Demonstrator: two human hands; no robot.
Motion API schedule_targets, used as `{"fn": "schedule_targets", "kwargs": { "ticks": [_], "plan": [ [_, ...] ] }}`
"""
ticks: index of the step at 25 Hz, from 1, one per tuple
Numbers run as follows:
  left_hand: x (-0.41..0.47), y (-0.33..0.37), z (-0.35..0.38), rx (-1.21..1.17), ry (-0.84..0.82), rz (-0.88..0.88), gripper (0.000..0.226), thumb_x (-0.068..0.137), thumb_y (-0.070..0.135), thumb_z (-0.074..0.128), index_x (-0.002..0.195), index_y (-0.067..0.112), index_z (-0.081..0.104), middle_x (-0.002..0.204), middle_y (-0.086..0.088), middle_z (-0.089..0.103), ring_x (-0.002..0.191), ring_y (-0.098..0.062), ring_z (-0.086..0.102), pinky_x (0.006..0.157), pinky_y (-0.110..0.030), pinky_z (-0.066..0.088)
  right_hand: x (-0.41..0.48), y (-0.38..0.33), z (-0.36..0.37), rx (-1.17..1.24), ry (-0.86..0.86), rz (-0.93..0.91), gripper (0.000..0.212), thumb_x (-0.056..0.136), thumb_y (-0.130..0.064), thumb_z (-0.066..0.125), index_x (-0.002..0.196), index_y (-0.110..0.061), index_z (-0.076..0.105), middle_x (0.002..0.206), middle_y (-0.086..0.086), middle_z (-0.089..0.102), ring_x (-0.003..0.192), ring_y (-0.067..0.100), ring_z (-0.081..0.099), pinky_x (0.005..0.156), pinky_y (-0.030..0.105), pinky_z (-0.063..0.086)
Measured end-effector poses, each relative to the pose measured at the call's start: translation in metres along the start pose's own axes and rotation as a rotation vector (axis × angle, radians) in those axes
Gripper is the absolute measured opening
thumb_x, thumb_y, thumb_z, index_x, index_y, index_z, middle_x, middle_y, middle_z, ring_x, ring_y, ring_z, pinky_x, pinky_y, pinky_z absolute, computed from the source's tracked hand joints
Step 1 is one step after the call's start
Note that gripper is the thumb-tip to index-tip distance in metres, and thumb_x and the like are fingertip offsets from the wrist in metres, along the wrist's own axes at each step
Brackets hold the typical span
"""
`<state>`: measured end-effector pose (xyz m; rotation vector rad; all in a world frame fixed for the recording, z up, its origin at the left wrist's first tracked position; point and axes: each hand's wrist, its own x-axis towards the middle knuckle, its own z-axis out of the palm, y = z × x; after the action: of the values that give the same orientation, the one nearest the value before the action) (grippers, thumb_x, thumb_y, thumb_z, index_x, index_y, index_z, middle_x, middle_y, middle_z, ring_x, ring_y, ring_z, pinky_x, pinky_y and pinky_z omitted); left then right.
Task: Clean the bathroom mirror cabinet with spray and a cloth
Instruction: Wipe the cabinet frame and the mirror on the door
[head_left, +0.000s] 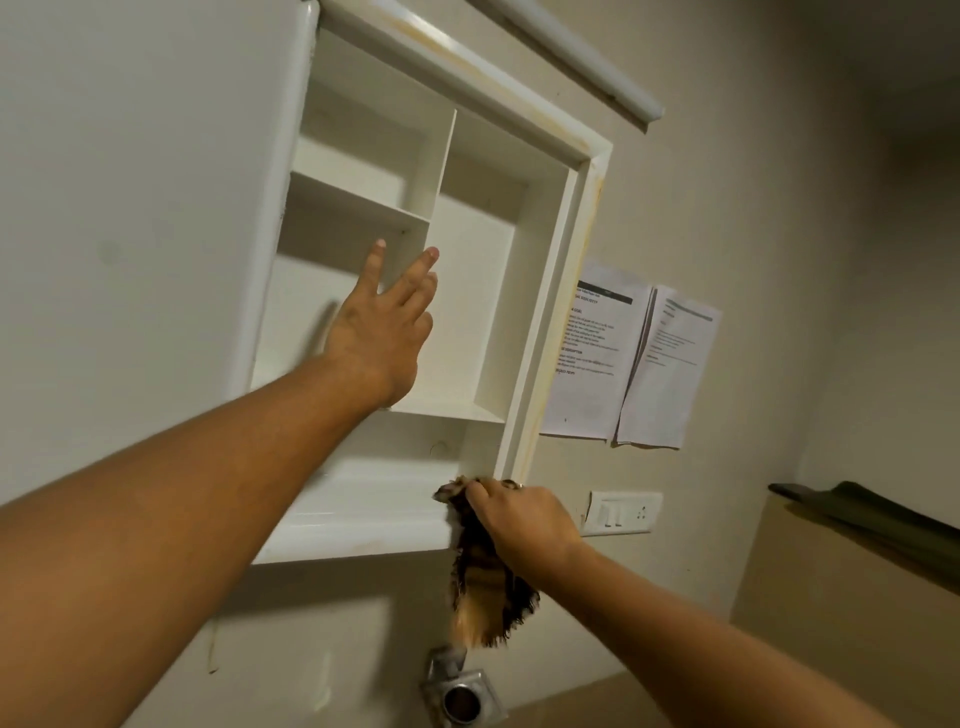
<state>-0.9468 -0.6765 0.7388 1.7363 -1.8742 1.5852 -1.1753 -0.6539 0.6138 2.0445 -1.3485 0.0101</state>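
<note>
Smooth white boxy cabinet (550, 291); left hand (382, 332) splayed open inside, right hand (519, 519) clutches frayed brown cloth (483, 592).

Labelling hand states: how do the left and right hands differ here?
The left hand is open, fingers straight and spread; the right hand is curled round the cloth. The left hand reaches up at the cabinet shelves; the right hand sits lower, at its bottom right corner. Both are bare, backs toward the camera.
</note>
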Motion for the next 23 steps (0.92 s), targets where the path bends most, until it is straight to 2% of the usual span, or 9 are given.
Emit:
{"fn": "schedule_targets", "kwargs": {
  "ticks": [2, 4, 6, 9, 12, 15, 17, 21, 23],
  "plan": [
    [-0.002, 0.000, -0.002, 0.000, -0.018, -0.008, 0.055, 0.101, 0.034, 0.037, 0.154, 0.018, 0.038, 0.171, -0.016, -0.008, 0.150, -0.040, -0.034, 0.117, -0.073, -0.005, -0.005, 0.006, -0.014, -0.073, -0.041, -0.097, 0.047, 0.096, -0.034, 0.071, 0.132, -0.020, 0.045, 0.117, 0.003, 0.064, 0.086, 0.023, 0.068, 0.070, 0.040, 0.061],
    [-0.002, -0.003, -0.005, 0.002, -0.021, 0.001, 0.054, 0.101, 0.032, 0.038, 0.153, 0.018, 0.038, 0.171, -0.016, -0.009, 0.149, -0.041, -0.035, 0.117, -0.073, -0.004, 0.011, 0.040, -0.050, -0.191, 0.062, -0.125, 0.050, 0.095, -0.039, 0.070, 0.136, -0.023, 0.045, 0.120, 0.001, 0.065, 0.090, 0.022, 0.068, 0.067, 0.035, 0.057],
    [-0.002, -0.004, -0.005, -0.002, -0.015, 0.008, 0.053, 0.102, 0.033, 0.035, 0.152, 0.018, 0.039, 0.171, -0.016, -0.009, 0.149, -0.040, -0.035, 0.118, -0.072, -0.003, 0.036, 0.078, -0.096, -0.288, 0.198, 0.020, 0.056, 0.094, -0.040, 0.071, 0.140, -0.024, 0.043, 0.120, 0.000, 0.064, 0.089, 0.022, 0.067, 0.062, 0.034, 0.050],
    [-0.002, -0.005, -0.002, 0.000, -0.003, 0.014, 0.054, 0.103, 0.037, 0.029, 0.153, 0.019, 0.039, 0.172, -0.014, -0.007, 0.151, -0.038, -0.032, 0.119, -0.071, -0.002, 0.057, 0.087, -0.117, -0.298, 0.334, 0.136, 0.046, 0.097, -0.029, 0.068, 0.137, -0.017, 0.047, 0.119, 0.004, 0.065, 0.080, 0.023, 0.064, 0.059, 0.037, 0.052],
    [-0.002, -0.005, 0.001, 0.000, 0.008, 0.015, 0.056, 0.104, 0.039, 0.025, 0.155, 0.019, 0.036, 0.172, -0.012, -0.006, 0.152, -0.037, -0.031, 0.119, -0.071, -0.001, 0.040, 0.051, -0.066, -0.189, 0.268, 0.090, 0.044, 0.097, -0.022, 0.068, 0.135, -0.014, 0.047, 0.122, 0.004, 0.062, 0.076, 0.021, 0.063, 0.057, 0.036, 0.056],
    [-0.003, -0.004, 0.002, 0.007, 0.015, 0.017, 0.057, 0.104, 0.040, 0.026, 0.157, 0.020, 0.033, 0.172, -0.013, -0.007, 0.152, -0.038, -0.031, 0.119, -0.071, -0.002, 0.009, 0.010, -0.006, -0.071, 0.058, 0.063, 0.053, 0.094, -0.022, 0.072, 0.136, -0.014, 0.042, 0.126, 0.004, 0.055, 0.082, 0.023, 0.064, 0.060, 0.036, 0.057],
    [-0.002, -0.003, 0.003, 0.001, 0.017, 0.007, 0.057, 0.104, 0.041, 0.027, 0.157, 0.021, 0.034, 0.172, -0.013, -0.006, 0.152, -0.038, -0.031, 0.119, -0.071, -0.001, -0.005, -0.009, 0.014, -0.067, -0.027, 0.043, 0.050, 0.095, -0.018, 0.070, 0.137, -0.015, 0.042, 0.125, 0.005, 0.056, 0.081, 0.024, 0.065, 0.061, 0.037, 0.057],
    [-0.003, 0.001, 0.002, -0.007, 0.021, -0.005, 0.056, 0.104, 0.040, 0.031, 0.156, 0.021, 0.036, 0.172, -0.015, -0.007, 0.150, -0.040, -0.033, 0.119, -0.071, -0.001, 0.013, 0.029, -0.017, -0.197, 0.063, -0.113, 0.044, 0.095, -0.033, 0.072, 0.128, -0.020, 0.048, 0.103, 0.000, 0.063, 0.072, 0.020, 0.064, 0.057, 0.036, 0.056],
    [-0.002, 0.001, 0.006, -0.011, 0.028, -0.005, 0.055, 0.104, 0.038, 0.029, 0.156, 0.020, 0.035, 0.171, -0.016, -0.007, 0.150, -0.039, -0.033, 0.119, -0.071, -0.002, 0.028, 0.055, -0.046, -0.236, 0.197, -0.055, 0.038, 0.096, -0.035, 0.071, 0.122, -0.020, 0.048, 0.092, -0.003, 0.058, 0.067, 0.017, 0.060, 0.059, 0.036, 0.057]
  ]
}}
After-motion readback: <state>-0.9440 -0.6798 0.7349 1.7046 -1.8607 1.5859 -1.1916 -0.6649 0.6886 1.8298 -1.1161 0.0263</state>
